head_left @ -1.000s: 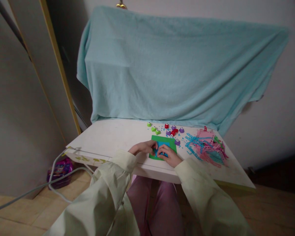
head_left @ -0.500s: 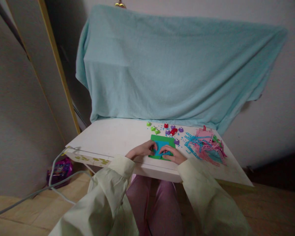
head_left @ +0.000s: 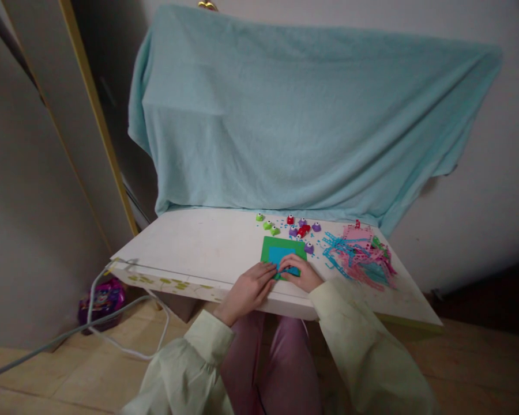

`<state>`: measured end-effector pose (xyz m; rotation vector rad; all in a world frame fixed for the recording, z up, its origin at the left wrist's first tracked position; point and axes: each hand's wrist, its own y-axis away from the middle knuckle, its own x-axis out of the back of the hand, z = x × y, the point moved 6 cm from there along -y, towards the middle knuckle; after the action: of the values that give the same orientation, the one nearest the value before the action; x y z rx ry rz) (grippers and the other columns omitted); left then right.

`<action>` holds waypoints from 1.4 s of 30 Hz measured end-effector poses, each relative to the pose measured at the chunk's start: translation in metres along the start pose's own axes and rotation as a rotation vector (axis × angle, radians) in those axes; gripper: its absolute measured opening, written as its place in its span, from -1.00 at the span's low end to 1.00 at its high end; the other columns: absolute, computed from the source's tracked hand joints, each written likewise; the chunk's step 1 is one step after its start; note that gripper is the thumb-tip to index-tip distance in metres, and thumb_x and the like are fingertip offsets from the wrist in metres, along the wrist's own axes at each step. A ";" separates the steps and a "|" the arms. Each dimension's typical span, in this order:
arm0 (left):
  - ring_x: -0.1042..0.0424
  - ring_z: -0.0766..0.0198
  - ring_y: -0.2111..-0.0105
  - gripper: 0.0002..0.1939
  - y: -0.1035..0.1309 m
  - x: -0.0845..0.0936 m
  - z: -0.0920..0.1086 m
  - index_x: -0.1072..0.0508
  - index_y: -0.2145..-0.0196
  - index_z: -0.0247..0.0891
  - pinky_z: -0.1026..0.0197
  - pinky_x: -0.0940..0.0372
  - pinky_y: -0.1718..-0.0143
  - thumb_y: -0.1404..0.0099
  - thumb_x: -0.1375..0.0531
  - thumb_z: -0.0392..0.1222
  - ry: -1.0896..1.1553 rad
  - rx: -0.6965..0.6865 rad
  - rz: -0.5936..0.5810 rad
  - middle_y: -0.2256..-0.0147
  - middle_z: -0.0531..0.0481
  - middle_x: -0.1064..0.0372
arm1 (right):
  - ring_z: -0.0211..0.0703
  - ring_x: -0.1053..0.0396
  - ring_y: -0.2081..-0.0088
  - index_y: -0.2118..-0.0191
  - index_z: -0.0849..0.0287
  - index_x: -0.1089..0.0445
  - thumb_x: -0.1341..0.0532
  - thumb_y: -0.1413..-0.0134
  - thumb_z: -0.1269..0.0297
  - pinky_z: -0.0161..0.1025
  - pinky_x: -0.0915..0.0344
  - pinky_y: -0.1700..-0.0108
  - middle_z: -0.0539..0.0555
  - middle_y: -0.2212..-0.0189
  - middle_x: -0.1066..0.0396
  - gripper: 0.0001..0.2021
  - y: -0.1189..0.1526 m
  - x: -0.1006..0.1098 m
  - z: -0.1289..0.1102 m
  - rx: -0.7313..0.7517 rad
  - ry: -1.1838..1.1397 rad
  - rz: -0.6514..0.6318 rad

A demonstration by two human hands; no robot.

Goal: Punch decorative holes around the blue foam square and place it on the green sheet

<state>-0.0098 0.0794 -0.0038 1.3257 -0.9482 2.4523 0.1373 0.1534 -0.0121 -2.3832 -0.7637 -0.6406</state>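
A green square sheet (head_left: 266,245) lies near the front edge of the white table, with a smaller blue square piece (head_left: 281,253) on top. My left hand (head_left: 251,288) rests with its fingers stretched out over the sheet's lower left edge, fingertips at the blue piece's lower corner. My right hand (head_left: 301,272) is curled over the right part of the blue piece, thumb and fingers closed on its lower part. What sits under the right fingers is partly hidden.
Behind the sheet lie small one-eyed figures: green (head_left: 267,225), red (head_left: 303,231) and purple (head_left: 308,248), among tiny blue bits. Pink and blue punched-out scraps (head_left: 358,253) are piled at right. A light-blue cloth (head_left: 307,115) hangs behind the table (head_left: 199,242); a grey cable (head_left: 90,300) hangs left.
My left hand has moved from the sheet's left side down to its lower edge, its curled fingers now straightened. My right hand stays at the blue piece. The view has shifted slightly.
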 end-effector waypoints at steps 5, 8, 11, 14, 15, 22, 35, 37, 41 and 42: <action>-0.26 0.16 -0.16 -0.62 0.003 -0.006 0.002 -0.32 -0.15 -0.18 -0.03 -0.11 -0.26 -0.44 0.03 -0.13 -0.059 0.025 0.030 -0.16 -0.09 -0.28 | -0.10 -0.34 0.13 0.30 0.11 -0.46 -0.22 -0.16 0.24 -0.08 -0.28 -0.01 0.10 0.21 -0.34 -0.90 0.000 -0.002 0.003 -0.025 -0.005 -0.001; -0.29 0.17 -0.13 -0.62 0.003 -0.007 0.002 -0.34 -0.13 -0.19 -0.03 -0.09 -0.26 -0.43 0.02 -0.12 -0.075 0.024 0.045 -0.13 -0.10 -0.31 | -0.08 -0.33 0.07 0.30 0.11 -0.47 -0.24 -0.15 0.26 -0.04 -0.23 -0.07 0.11 0.17 -0.34 -0.92 0.000 -0.001 0.007 -0.030 0.000 -0.028; -0.28 0.18 -0.13 -0.62 0.003 -0.007 0.002 -0.35 -0.13 -0.19 -0.03 -0.06 -0.29 -0.43 0.01 -0.12 -0.099 0.025 0.034 -0.12 -0.10 -0.31 | -0.05 -0.32 0.02 0.33 0.12 -0.48 -0.27 -0.12 0.26 -0.02 -0.18 -0.12 0.13 0.10 -0.34 -0.92 0.002 0.003 0.011 -0.023 -0.006 -0.076; -0.25 0.16 -0.16 -0.61 0.005 -0.006 0.003 -0.34 -0.14 -0.15 -0.05 -0.04 -0.29 -0.42 0.00 -0.11 -0.127 0.017 0.025 -0.15 -0.09 -0.28 | -0.01 -0.29 -0.05 0.26 0.11 -0.49 -0.30 -0.08 0.24 0.01 -0.14 -0.16 0.15 0.02 -0.33 -0.89 0.005 0.009 0.009 -0.016 -0.025 -0.118; -0.24 0.15 -0.17 -0.62 0.005 -0.006 0.004 -0.34 -0.14 -0.13 -0.07 -0.03 -0.29 -0.42 0.00 -0.10 -0.134 0.010 0.024 -0.15 -0.09 -0.27 | 0.00 -0.27 -0.08 0.20 0.10 -0.48 -0.30 -0.08 0.24 0.02 -0.14 -0.16 0.15 0.00 -0.32 -0.85 0.006 0.011 0.008 -0.025 -0.039 -0.122; -0.18 0.12 -0.20 -0.61 0.004 -0.006 0.006 -0.31 -0.15 -0.06 -0.10 0.02 -0.30 -0.41 -0.01 -0.07 -0.170 -0.015 -0.009 -0.17 -0.07 -0.23 | -0.03 -0.27 -0.08 0.19 0.07 -0.46 -0.25 -0.12 0.28 0.00 -0.14 -0.17 0.13 0.02 -0.35 -0.87 0.008 0.012 0.009 -0.033 0.006 -0.021; -0.27 0.19 -0.13 -0.66 0.002 -0.002 0.006 -0.35 -0.08 -0.18 -0.06 0.09 -0.33 -0.42 0.03 -0.16 -0.121 0.024 0.026 -0.13 -0.07 -0.29 | -0.06 -0.29 -0.05 0.30 0.09 -0.42 -0.18 -0.20 0.31 -0.04 -0.16 -0.14 0.11 0.03 -0.32 -0.92 0.013 0.005 0.005 -0.023 0.058 0.005; -0.27 0.20 -0.12 -0.65 0.002 -0.002 0.007 -0.33 -0.10 -0.17 -0.06 0.10 -0.33 -0.42 0.03 -0.17 -0.124 0.026 0.023 -0.13 -0.07 -0.28 | -0.05 -0.28 -0.06 0.30 0.09 -0.42 -0.19 -0.19 0.30 -0.04 -0.15 -0.15 0.12 0.03 -0.32 -0.92 0.016 0.008 0.005 -0.029 0.054 -0.015; -0.23 0.20 -0.15 -0.62 0.002 -0.003 0.007 -0.30 -0.15 -0.15 -0.05 0.10 -0.33 -0.42 0.03 -0.16 -0.149 0.014 0.005 -0.14 -0.07 -0.26 | -0.03 -0.29 -0.05 0.30 0.10 -0.45 -0.21 -0.17 0.28 -0.02 -0.15 -0.15 0.14 0.04 -0.34 -0.93 0.024 0.018 0.006 -0.047 0.034 -0.052; -0.22 0.19 -0.15 -0.61 0.002 -0.004 0.007 -0.29 -0.16 -0.15 -0.06 0.11 -0.33 -0.42 0.03 -0.16 -0.163 0.009 -0.003 -0.14 -0.08 -0.25 | -0.02 -0.29 -0.06 0.28 0.10 -0.46 -0.22 -0.16 0.28 -0.02 -0.15 -0.16 0.14 0.03 -0.34 -0.93 0.026 0.020 0.006 -0.045 0.028 -0.060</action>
<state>-0.0036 0.0740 -0.0047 1.5476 -0.9717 2.3777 0.1698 0.1469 -0.0137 -2.3947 -0.8194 -0.7214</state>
